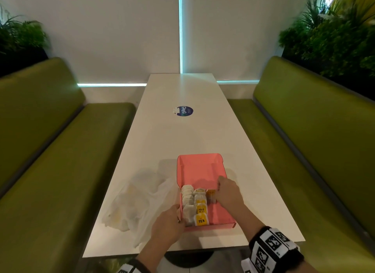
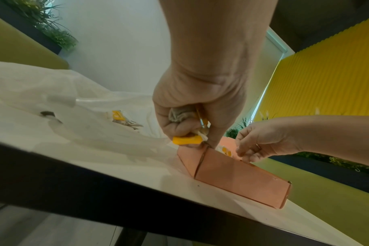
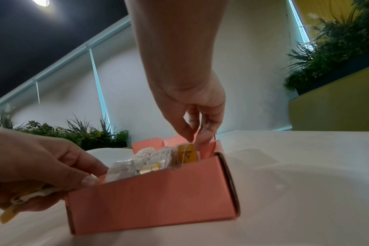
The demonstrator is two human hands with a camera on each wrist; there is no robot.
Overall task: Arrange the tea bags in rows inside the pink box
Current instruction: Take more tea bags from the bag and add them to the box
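My right hand [image 1: 228, 193] is down in the pink box [image 1: 200, 169], thumb and fingertips pinched on the top of a tea bag [image 3: 186, 154] that I'm standing up as the start of a third row. My left hand [image 1: 168, 225] rests against the box's near left corner, fingers curled round a bunch of spare bags [image 2: 180, 114] with yellow tags, thumb on the wall. Two rows [image 1: 194, 205] already stand along the left side of the box; the right part of the floor is bare.

To do this well, I think I should set this bag upright, snug beside the second row and level with its far end, tag facing the same way as the others. I'd keep the pinch light and high, so I don't crush the paper or catch the string on a neighbour. The left hand should brace the box so it doesn't slide on the table [image 1: 182, 130]. When I let go, the bag may tip into the bare space, so I'd lean it against the row. More bags lie in the plastic bag [image 1: 140, 201] to the left.
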